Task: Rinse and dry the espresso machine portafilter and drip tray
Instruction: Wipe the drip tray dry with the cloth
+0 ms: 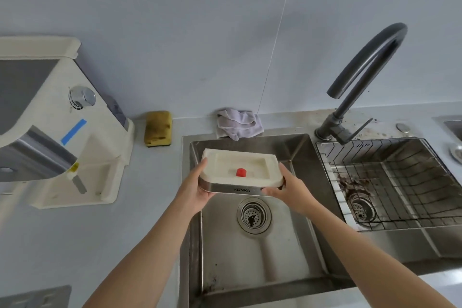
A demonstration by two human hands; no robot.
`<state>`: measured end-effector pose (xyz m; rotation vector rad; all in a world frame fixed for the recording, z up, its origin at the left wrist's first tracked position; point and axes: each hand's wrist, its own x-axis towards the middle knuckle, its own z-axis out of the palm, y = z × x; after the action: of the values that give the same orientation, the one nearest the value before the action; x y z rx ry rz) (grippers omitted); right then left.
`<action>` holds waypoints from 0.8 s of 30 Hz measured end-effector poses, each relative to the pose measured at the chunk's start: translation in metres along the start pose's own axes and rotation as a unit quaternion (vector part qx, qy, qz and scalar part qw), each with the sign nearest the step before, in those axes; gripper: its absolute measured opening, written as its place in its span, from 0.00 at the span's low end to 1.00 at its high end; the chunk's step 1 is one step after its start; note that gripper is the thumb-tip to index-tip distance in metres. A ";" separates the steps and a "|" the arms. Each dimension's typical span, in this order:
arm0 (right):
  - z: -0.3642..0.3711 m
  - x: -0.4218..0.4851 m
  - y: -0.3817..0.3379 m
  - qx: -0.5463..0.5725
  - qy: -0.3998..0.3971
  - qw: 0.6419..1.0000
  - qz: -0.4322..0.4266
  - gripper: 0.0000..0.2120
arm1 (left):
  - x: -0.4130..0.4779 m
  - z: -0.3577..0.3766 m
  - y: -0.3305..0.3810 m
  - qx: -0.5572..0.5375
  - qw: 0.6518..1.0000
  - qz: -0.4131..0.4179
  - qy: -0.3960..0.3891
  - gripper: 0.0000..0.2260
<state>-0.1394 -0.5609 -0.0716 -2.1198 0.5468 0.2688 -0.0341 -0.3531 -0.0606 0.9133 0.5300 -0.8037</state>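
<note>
Cream drip tray (240, 170) over sink (275, 257) — left hand (197, 190), right hand (287, 192) gripping its ends, fingers underneath

A pale wall (175, 20) backs a light countertop (140, 195) holding a steel double sink (250, 270) and dark faucet (333, 126).
</note>
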 end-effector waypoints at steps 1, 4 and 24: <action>0.001 0.003 0.000 -0.003 0.004 1.000 -0.007 0.32 | 0.003 0.001 0.002 -0.002 1.000 -0.002 0.003 0.13; 0.001 0.014 0.001 -0.019 -0.004 1.000 -0.018 0.43 | 0.011 -0.002 0.005 0.002 1.000 -0.005 0.006 0.06; -0.008 0.212 -0.063 -0.470 -0.096 0.852 -0.208 0.42 | 0.048 -0.036 0.004 0.028 0.997 0.047 -0.051 0.13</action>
<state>0.0768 -0.5955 -0.1032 -3.0264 -0.2603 0.5717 -0.0048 -0.3390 -0.1116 0.9360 0.3747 -0.7782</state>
